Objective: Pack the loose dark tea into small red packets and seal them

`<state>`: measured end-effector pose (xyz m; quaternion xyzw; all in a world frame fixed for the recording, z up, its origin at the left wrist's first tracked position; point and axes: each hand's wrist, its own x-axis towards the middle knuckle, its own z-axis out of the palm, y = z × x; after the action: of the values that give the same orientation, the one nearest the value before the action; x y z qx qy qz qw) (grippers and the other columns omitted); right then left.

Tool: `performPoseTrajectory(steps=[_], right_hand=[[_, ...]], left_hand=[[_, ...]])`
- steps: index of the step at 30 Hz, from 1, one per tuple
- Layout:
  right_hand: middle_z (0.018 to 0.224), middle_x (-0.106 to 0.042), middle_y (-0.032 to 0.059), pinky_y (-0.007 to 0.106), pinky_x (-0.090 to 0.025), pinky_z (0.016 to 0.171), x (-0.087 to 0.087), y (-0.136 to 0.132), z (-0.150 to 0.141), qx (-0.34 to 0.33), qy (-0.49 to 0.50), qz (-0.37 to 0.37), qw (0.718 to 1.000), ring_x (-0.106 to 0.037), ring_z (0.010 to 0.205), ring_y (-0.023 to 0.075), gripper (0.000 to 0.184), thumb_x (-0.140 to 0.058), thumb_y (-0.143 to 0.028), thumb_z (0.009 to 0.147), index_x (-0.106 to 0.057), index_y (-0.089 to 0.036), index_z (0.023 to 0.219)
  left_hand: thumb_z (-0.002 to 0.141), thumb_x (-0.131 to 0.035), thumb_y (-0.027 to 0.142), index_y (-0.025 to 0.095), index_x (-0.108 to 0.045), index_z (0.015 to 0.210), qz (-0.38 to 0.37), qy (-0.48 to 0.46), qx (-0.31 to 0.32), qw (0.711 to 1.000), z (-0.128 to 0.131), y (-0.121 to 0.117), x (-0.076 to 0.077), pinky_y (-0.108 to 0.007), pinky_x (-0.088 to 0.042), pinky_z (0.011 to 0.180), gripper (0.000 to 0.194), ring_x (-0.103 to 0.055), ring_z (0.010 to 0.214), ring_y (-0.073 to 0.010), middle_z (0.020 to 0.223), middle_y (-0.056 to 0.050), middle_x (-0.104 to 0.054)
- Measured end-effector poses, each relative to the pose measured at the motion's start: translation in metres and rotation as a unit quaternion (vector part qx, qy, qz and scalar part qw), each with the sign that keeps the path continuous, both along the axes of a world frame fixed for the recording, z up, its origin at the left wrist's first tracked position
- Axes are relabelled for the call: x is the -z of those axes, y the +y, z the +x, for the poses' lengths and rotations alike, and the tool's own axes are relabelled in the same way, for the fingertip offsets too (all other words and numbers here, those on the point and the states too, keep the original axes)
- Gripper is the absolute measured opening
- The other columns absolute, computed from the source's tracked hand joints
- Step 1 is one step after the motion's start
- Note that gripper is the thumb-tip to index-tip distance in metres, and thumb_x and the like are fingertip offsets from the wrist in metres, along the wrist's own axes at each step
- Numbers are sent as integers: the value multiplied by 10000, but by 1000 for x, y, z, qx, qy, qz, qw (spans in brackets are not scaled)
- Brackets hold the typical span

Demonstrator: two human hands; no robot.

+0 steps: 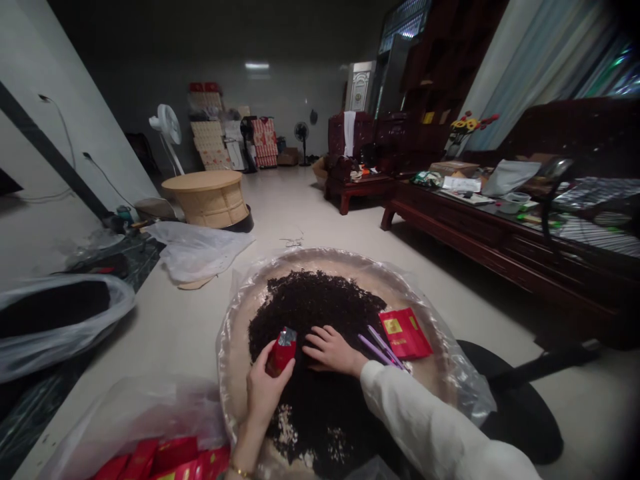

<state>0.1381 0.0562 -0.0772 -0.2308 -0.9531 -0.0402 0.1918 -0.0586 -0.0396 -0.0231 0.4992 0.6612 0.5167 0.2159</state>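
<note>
A wide round tray lined with clear plastic holds a heap of dark loose tea leaves. My left hand is closed round a small red foil pouch, its silver mouth open and facing the heap. My right hand, in a white sleeve, rests palm down on the leaves beside the pouch, fingers curled into them. A flat red pouch and purple sticks lie on the tray to the right.
A plastic bag of more red pouches sits at the lower left. A bag of dark leaves lies at far left. A dark wooden bench table runs along the right. A round wooden stool and a fan stand behind.
</note>
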Motion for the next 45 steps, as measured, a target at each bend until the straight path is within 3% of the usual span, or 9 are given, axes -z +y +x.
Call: performPoseTrajectory(steps=[5, 9, 15, 19, 21, 27, 31, 37, 45], right_hand=[[896, -697, 78, 320, -401, 696, -15, 9, 0, 8, 21, 21, 1000, -560, 807, 199, 289, -499, -468, 909, -685, -252, 955], [835, -691, 79, 321, -419, 685, -36, 13, -10, 77, 198, -101, 972, -569, 768, 201, 335, -537, -525, 869, -704, -235, 881], [739, -676, 27, 290, -464, 566, -51, 22, -16, 223, 588, -386, 675, -613, 636, 186, 418, -548, -614, 798, -647, -209, 820], [732, -698, 49, 308, -489, 521, -48, 29, -3, 135, 657, -551, 496, -657, 617, 203, 427, -455, -610, 833, -607, -212, 811], [817, -720, 81, 384, -526, 615, -46, 30, 4, 87, 659, -594, 454, -690, 746, 241, 475, -378, -633, 840, -609, -218, 815], [1079, -701, 125, 487, -520, 730, -49, 25, 7, 58, 651, -595, 468, -659, 996, 306, 550, -304, -647, 832, -646, -220, 890], [1062, -716, 95, 486, -510, 817, -62, 22, 3, 48, 667, -587, 456, -661, 1000, 292, 414, -422, -549, 834, -672, -226, 908], [1025, -731, 80, 450, -470, 936, -87, 9, -8, 71, 684, -554, 469, -655, 1010, 269, 523, -405, -615, 850, -711, -209, 974], [1277, -616, 56, 468, -260, 1123, -106, -7, -17, 76, 595, -523, 606, -484, 1263, 247, 647, -280, -685, 882, -667, -236, 1142]], left_hand=[[645, -693, 412, 169, -654, 1064, 0, 8, 15, 1000, 4, 2, 0, -399, -549, 857, 485, -691, 899, -256, 1007, -96, -729], [650, -696, 402, 162, -650, 1069, 1, 13, 22, 1000, 4, 4, -1, -401, -553, 848, 484, -693, 895, -254, 1016, -101, -728], [646, -706, 385, 182, -653, 1068, 8, 32, 33, 999, 14, 12, 2, -390, -556, 837, 472, -694, 894, -249, 1010, -85, -733], [669, -699, 356, 196, -646, 1096, 16, 61, 56, 996, 23, 18, 4, -382, -543, 854, 459, -686, 915, -242, 1037, -81, -726], [673, -699, 344, 208, -645, 1104, 19, 75, 62, 995, 26, 20, 5, -380, -537, 861, 455, -683, 927, -243, 1044, -77, -723], [661, -705, 308, 213, -649, 1090, 30, 122, 67, 990, 34, 25, 6, -384, -529, 847, 443, -675, 913, -244, 1033, -75, -721], [665, -707, 277, 216, -643, 1083, 43, 153, 76, 984, 39, 29, 6, -398, -509, 873, 428, -668, 936, -246, 1055, -70, -719], [656, -706, 252, 229, -637, 1088, 46, 162, 78, 983, 49, 35, 4, -410, -500, 873, 438, -668, 941, -258, 1057, -64, -718], [623, -727, 214, 227, -639, 1078, 35, 141, 53, 988, 54, 40, 11, -410, -509, 873, 464, -669, 943, -256, 1052, -61, -719]])
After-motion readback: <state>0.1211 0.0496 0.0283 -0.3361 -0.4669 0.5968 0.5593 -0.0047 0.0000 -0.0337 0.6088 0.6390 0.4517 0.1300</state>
